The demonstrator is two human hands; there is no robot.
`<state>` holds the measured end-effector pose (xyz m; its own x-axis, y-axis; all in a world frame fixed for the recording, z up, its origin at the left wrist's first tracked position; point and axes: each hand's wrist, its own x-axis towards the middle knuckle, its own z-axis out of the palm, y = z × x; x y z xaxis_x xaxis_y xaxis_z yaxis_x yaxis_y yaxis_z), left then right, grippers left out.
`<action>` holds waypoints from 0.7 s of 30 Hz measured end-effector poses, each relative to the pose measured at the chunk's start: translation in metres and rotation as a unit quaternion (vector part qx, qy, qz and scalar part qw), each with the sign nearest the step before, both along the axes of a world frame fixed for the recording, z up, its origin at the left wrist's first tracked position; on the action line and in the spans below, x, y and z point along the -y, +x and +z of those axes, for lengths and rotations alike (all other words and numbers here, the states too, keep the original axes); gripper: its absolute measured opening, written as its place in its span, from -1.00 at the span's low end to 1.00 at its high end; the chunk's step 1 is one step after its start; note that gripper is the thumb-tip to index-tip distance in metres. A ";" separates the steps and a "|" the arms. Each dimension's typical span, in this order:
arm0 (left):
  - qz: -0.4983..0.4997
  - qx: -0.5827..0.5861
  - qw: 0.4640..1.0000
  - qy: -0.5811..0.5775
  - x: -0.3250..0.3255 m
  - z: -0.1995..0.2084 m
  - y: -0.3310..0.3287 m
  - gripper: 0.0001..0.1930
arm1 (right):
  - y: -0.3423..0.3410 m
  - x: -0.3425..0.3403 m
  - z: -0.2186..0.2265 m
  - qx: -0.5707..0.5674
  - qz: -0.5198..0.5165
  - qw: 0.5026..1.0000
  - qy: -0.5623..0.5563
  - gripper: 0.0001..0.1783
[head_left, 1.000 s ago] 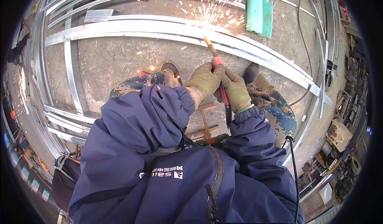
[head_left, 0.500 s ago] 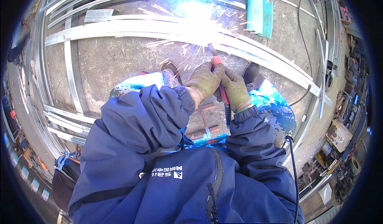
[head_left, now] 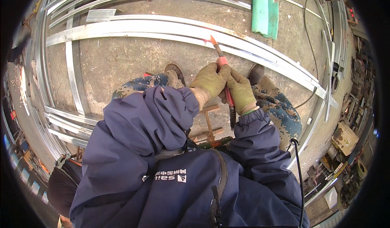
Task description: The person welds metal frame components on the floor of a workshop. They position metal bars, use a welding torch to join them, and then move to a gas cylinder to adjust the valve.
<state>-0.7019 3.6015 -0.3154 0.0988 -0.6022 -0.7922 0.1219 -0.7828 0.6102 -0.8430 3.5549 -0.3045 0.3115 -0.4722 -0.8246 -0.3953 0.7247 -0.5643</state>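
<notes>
At the centre of our view we hold a red-handled welding torch (head_left: 222,61), its slim neck leaning away from us and its orange nozzle (head_left: 213,40) over the pale metal bars (head_left: 142,28); we cannot tell whether it touches them. Our left hand (head_left: 209,80) wraps the front of the handle, and our right hand (head_left: 240,93) grasps it just behind, close to the ribbed black cable sleeve (head_left: 232,117).

We judge the torch light and stiff, with the sleeve flexible and likely to drag a little; the handle is the place to hold, since the nozzle is probably hot. The bars look stiff and smooth, perhaps slippery, and are best gripped well away from the nozzle. Beyond them, to the right, a green sheet (head_left: 259,15) lies on the concrete floor (head_left: 134,57).

Compared with half a second ago, the blue-white glare and the burst of sparks at the nozzle are gone, leaving a faint reddish glow beside the tip. Both hands keep their hold, and the bars lie where they were.
</notes>
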 end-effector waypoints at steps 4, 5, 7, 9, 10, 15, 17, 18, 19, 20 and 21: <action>-0.003 0.018 1.000 -0.004 -0.003 -0.012 -0.002 -0.42 | 0.000 0.000 -0.004 0.013 0.005 1.000 -0.009 -0.47; -0.002 0.014 1.000 -0.004 -0.003 -0.013 -0.002 -0.42 | 0.001 0.000 -0.004 0.016 0.003 1.000 -0.007 -0.48; -0.005 0.027 1.000 -0.004 -0.003 -0.014 -0.002 -0.41 | 0.002 0.000 -0.003 0.023 0.001 1.000 -0.003 -0.49; -0.013 0.060 0.998 -0.004 -0.004 -0.014 -0.001 -0.41 | 0.002 0.001 -0.002 0.030 0.005 1.000 0.002 -0.50; -0.009 0.049 0.999 0.002 -0.004 -0.013 -0.001 -0.41 | 0.004 0.002 -0.001 0.026 0.005 1.000 0.002 -0.50; -0.009 0.039 0.999 0.011 -0.002 -0.012 0.000 -0.40 | 0.005 0.002 -0.001 0.025 0.009 1.000 0.004 -0.50; -0.014 0.015 1.000 0.020 0.001 -0.003 0.004 -0.41 | 0.003 0.002 -0.003 0.023 0.010 1.000 0.007 -0.49; -0.017 0.002 1.000 0.024 0.002 0.001 0.006 -0.41 | 0.003 0.003 -0.003 0.022 0.011 1.000 0.008 -0.49; -0.003 -0.004 1.000 0.012 0.001 -0.006 0.002 -0.42 | 0.003 0.002 -0.002 0.018 0.005 1.000 0.004 -0.49; 0.012 -0.007 1.000 0.000 0.000 -0.012 -0.001 -0.42 | 0.006 0.002 0.000 0.017 0.001 1.000 -0.001 -0.49; 0.027 -0.011 0.999 -0.012 -0.001 -0.017 -0.003 -0.42 | 0.008 0.002 0.000 0.015 -0.004 1.000 -0.005 -0.48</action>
<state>-0.7045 3.6030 -0.3320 0.1143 -0.6155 -0.7798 0.1777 -0.7596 0.6256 -0.8352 3.5531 -0.3041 0.3324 -0.4832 -0.8100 -0.3729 0.7215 -0.5835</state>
